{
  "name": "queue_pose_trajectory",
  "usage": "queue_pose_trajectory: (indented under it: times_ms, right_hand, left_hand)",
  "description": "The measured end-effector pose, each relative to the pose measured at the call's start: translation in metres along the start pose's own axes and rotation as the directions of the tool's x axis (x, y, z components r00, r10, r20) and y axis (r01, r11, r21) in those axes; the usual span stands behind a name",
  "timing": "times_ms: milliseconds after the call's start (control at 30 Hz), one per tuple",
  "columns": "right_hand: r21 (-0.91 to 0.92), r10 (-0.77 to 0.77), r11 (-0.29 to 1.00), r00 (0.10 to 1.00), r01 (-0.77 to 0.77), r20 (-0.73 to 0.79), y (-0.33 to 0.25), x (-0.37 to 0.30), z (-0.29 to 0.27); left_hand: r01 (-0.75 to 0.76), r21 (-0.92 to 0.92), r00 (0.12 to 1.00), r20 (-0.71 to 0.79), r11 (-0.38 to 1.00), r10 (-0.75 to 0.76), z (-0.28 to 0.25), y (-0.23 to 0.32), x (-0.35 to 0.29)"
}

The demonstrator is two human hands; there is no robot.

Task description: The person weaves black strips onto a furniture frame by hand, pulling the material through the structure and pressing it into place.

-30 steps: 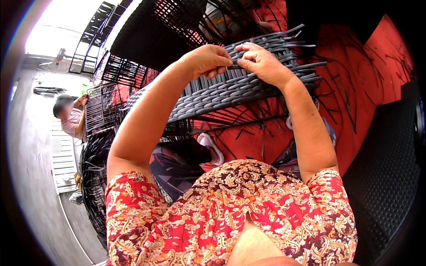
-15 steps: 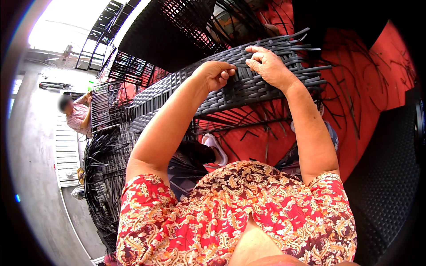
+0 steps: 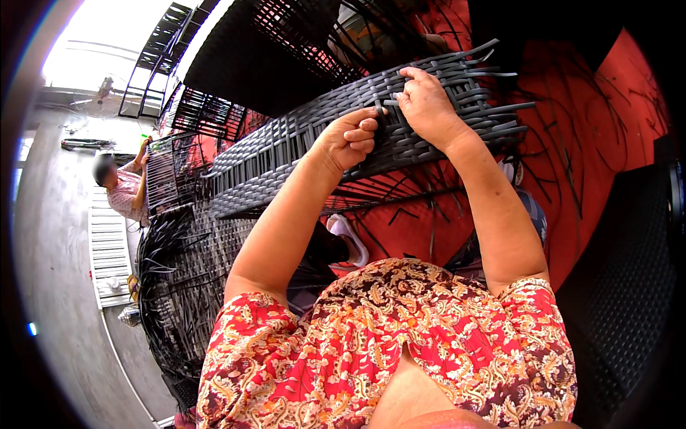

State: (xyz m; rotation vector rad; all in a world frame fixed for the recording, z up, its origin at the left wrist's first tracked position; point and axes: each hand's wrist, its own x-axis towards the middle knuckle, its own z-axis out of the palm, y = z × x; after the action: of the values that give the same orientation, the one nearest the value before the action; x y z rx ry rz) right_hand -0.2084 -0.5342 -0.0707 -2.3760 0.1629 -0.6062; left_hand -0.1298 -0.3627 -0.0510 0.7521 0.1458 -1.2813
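Both hands, left (image 3: pixel 349 137) and right (image 3: pixel 429 107), pinch a dark strand on the woven panel (image 3: pixel 286 154) over a red floor (image 3: pixel 607 136); another person (image 3: pixel 123 189) works beside stacked frames (image 3: pixel 179 286).

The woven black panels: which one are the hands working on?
The curved dark woven panel across the middle, with loose strip ends at its right edge. The left hand and right hand both grip it; the others lie untouched.

A red floor (image 3: pixel 607 143) carried the work, with loose dark wicker strands (image 3: pixel 572 179) scattered over it to the right, a woven grey wicker panel (image 3: pixel 286 154) standing across it in the middle, and black wire frames (image 3: pixel 207 114) stacked at the far left.
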Motion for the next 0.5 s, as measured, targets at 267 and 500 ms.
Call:
queue_pose_trajectory:
  times_ms: [267,500]
  right_hand:
    - [-0.003,-0.106,0.994,0.975,0.108,0.197,-0.002,-0.001,-0.012]
    - [-0.046,-0.122,0.990,0.970,0.135,0.211,-0.002,0.000,-0.012]
  left_hand:
    - [-0.079,0.062,0.995,0.063,0.995,0.075,0.001,-0.010,-0.004]
    - [0.147,0.817,0.959,-0.255,0.557,0.122,0.034,0.018,-0.002]
